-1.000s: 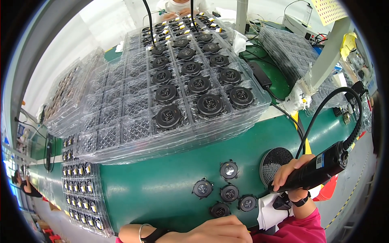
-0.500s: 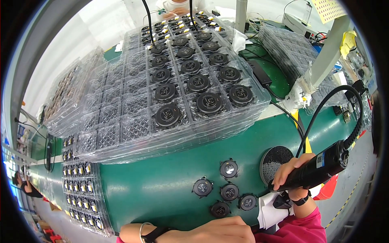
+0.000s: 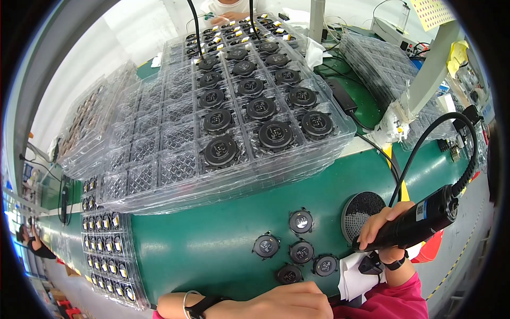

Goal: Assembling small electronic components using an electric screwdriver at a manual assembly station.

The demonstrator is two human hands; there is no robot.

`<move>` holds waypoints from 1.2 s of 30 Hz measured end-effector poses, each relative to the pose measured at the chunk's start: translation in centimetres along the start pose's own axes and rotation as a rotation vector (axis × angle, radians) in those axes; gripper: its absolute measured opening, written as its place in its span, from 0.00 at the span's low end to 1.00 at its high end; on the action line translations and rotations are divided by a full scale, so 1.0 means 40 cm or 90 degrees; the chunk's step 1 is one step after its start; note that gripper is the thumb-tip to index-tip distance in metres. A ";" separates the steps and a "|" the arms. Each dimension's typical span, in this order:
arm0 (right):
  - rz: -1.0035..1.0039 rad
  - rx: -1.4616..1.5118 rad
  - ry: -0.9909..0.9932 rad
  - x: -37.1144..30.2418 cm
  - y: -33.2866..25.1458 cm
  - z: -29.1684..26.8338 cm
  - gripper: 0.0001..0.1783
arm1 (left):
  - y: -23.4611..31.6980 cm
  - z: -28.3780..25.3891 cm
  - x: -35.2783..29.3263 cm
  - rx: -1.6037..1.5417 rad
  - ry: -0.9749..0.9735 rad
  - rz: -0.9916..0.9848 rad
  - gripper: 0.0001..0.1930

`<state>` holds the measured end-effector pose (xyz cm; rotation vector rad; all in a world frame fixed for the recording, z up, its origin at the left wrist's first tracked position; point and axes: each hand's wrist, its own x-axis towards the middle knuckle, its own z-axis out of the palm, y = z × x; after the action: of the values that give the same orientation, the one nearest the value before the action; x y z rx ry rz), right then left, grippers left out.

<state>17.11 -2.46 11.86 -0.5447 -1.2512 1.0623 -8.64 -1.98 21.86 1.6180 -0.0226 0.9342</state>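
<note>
My right hand (image 3: 378,229) is wrapped around a black corded electric screwdriver (image 3: 414,220), its body slanting up to the right. The tool's tip is hidden behind the hand. My left hand (image 3: 292,302) rests at the lower edge, back upward and fingers curled under; what they hold, if anything, is out of sight. Between the hands and the trays, several round black watch cases (image 3: 302,252) lie on the green table (image 3: 202,255), the closest just beyond my left knuckles. Beside my right hand sits a round black-rimmed dish (image 3: 348,204) with a speckled grey patch inside.
A tall stack of clear plastic trays (image 3: 228,194) holds rows of watch cases. Another filled tray (image 3: 111,255) lies at the left, and stacked trays (image 3: 382,69) stand back right. White paper (image 3: 353,276) lies by my right wrist. The screwdriver cable (image 3: 425,138) arches upward; a co-worker's hand (image 3: 223,19) shows far off.
</note>
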 end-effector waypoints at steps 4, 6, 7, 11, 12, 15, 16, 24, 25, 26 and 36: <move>-0.003 -0.011 -0.014 0.003 0.000 -0.001 0.38 | 0.003 -0.005 0.005 -0.019 0.002 -0.014 0.04; -0.008 -0.011 -0.014 0.002 0.001 -0.003 0.38 | -0.011 -0.003 0.002 -0.030 0.001 -0.022 0.04; -0.008 -0.011 -0.015 0.001 0.002 -0.001 0.38 | -0.042 0.003 -0.007 0.004 -0.006 0.069 0.04; -0.005 -0.004 -0.002 -0.001 0.000 0.003 0.38 | -0.086 0.015 -0.020 0.076 -0.024 0.254 0.04; -0.004 -0.003 -0.001 -0.001 -0.002 0.004 0.38 | -0.083 0.015 -0.017 0.079 -0.026 0.258 0.04; -0.004 -0.001 0.001 0.001 -0.009 0.007 0.38 | -0.038 0.013 -0.006 0.053 -0.022 0.186 0.04; -0.001 -0.005 -0.002 0.001 -0.012 0.007 0.38 | -0.008 0.011 0.001 0.021 -0.015 0.111 0.04; -0.020 -0.002 -0.049 0.009 -0.029 -0.005 0.37 | -0.069 0.031 -0.008 0.086 -0.033 0.282 0.07; -0.007 -0.004 -0.041 0.009 -0.030 0.000 0.37 | -0.068 0.031 -0.004 0.087 -0.029 0.289 0.08; 0.008 -0.005 -0.032 0.011 -0.030 0.001 0.36 | -0.056 0.029 -0.001 0.089 -0.031 0.288 0.08; -0.003 -0.005 -0.055 0.008 -0.037 -0.014 0.37 | 0.019 0.024 0.024 0.012 -0.031 0.016 0.07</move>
<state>18.14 -2.73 13.06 -0.5063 -1.3323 1.0862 -7.83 -2.56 23.07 1.6609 -0.0683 0.9163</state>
